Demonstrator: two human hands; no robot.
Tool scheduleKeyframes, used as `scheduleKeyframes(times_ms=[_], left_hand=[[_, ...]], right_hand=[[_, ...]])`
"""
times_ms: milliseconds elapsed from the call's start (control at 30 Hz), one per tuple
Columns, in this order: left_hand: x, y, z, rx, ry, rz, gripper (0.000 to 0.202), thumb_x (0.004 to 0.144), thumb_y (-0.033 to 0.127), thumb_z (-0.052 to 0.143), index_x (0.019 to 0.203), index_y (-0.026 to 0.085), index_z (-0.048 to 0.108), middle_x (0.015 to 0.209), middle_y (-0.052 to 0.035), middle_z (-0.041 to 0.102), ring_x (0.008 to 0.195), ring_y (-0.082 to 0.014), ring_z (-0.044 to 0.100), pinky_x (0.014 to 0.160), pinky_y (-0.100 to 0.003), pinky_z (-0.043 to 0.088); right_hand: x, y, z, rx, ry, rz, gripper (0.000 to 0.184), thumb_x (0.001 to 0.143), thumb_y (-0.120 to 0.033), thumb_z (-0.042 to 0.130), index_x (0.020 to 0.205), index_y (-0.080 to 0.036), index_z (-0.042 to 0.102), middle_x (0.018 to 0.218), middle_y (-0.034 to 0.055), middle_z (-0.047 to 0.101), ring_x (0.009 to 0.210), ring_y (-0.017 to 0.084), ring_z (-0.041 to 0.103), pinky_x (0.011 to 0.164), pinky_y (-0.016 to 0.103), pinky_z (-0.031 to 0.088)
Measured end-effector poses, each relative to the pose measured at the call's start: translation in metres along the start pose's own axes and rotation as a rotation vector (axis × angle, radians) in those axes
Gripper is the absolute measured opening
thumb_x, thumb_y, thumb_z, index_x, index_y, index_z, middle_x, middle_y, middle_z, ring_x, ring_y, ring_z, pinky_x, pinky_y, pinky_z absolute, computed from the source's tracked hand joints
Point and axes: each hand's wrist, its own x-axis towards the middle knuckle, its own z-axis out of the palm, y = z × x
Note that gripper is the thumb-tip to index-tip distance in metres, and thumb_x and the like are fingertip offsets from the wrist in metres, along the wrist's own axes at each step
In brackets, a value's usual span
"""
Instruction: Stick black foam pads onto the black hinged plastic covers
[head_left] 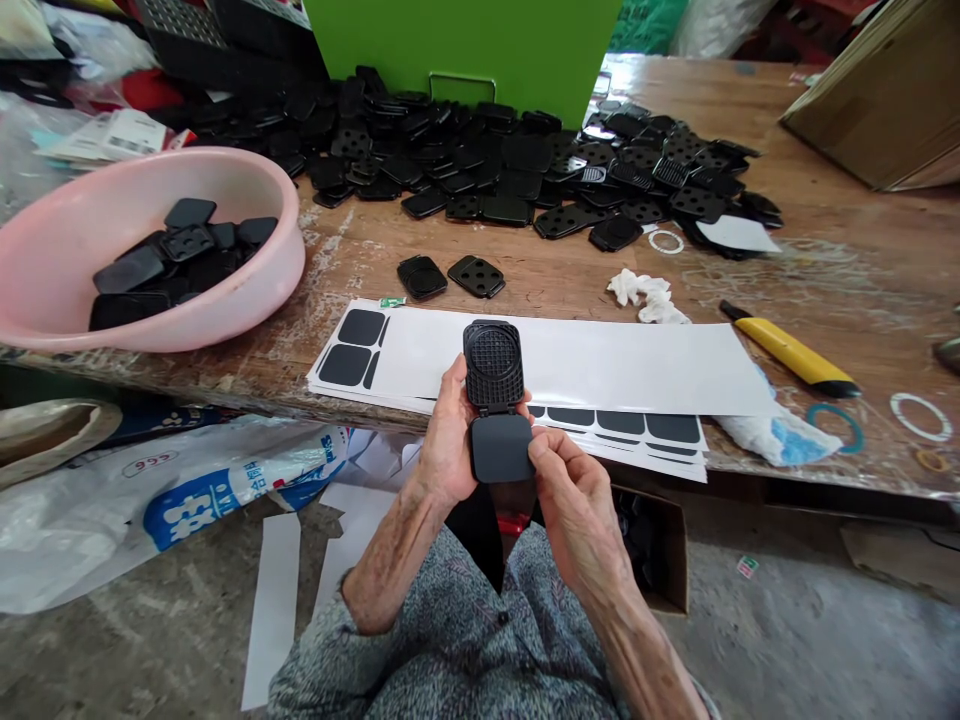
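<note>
My left hand [444, 440] grips a black hinged plastic case [495, 400] from its left side, held just in front of the table edge. The case's upper half shows a round grid; its lower half is a smooth flat lid. My right hand [574, 505] pinches the right edge of that lower lid with thumb and fingertips. Under the case lie white sticker sheets [615, 365] with black rounded pads on them. Two loose black case parts [450, 277] rest on the table just beyond the sheets.
A pink basin [45, 260] with black parts sits at the left. A big pile of black parts [525, 160] lies before a green box [465, 45]. A yellow utility knife [791, 352], crumpled tissue [649, 295] and rings [921, 416] lie right. Plastic bags [165, 500] lie below.
</note>
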Motion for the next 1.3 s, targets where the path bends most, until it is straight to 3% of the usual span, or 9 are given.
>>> scheduleKeyframes(times_ms=[233, 533, 833, 1300], left_hand=[[-0.0006, 0.0008, -0.0012, 0.013, 0.005, -0.005, 0.059, 0.091, 0.055, 0.034, 0.072, 0.01, 0.066, 0.065, -0.0084, 0.065, 0.054, -0.0136, 0.058, 0.056, -0.024, 0.049], [0.0026, 0.0001, -0.0027, -0.03, -0.014, 0.003, 0.054, 0.091, 0.053, 0.036, 0.072, 0.012, 0.064, 0.066, -0.0071, 0.065, 0.054, -0.0133, 0.058, 0.055, -0.024, 0.049], [0.0032, -0.0004, -0.0044, -0.038, -0.044, -0.004, 0.053, 0.089, 0.055, 0.038, 0.071, 0.012, 0.064, 0.066, -0.007, 0.065, 0.055, -0.014, 0.058, 0.055, -0.025, 0.049], [0.0015, -0.0007, -0.0042, -0.037, -0.054, 0.009, 0.053, 0.09, 0.054, 0.037, 0.072, 0.012, 0.064, 0.065, -0.0061, 0.064, 0.054, -0.0138, 0.058, 0.054, -0.024, 0.049]], right_hand=[[0.0002, 0.0021, -0.0013, -0.035, 0.015, -0.011, 0.032, 0.08, -0.047, 0.066, 0.073, -0.02, 0.051, 0.083, -0.0003, 0.053, 0.068, 0.012, 0.04, 0.06, 0.024, 0.033], [0.0002, -0.0037, 0.0032, 0.069, 0.025, 0.008, 0.032, 0.074, -0.044, 0.072, 0.069, -0.019, 0.054, 0.086, 0.0007, 0.056, 0.076, 0.014, 0.046, 0.069, 0.025, 0.037], [-0.0003, -0.002, 0.0034, 0.014, 0.006, -0.005, 0.033, 0.078, -0.046, 0.068, 0.069, -0.02, 0.05, 0.083, 0.0003, 0.054, 0.072, 0.013, 0.043, 0.063, 0.024, 0.034], [0.0011, 0.0015, 0.002, -0.027, 0.017, -0.05, 0.029, 0.081, -0.044, 0.066, 0.072, -0.02, 0.053, 0.087, 0.0008, 0.056, 0.076, 0.014, 0.046, 0.067, 0.024, 0.036]])
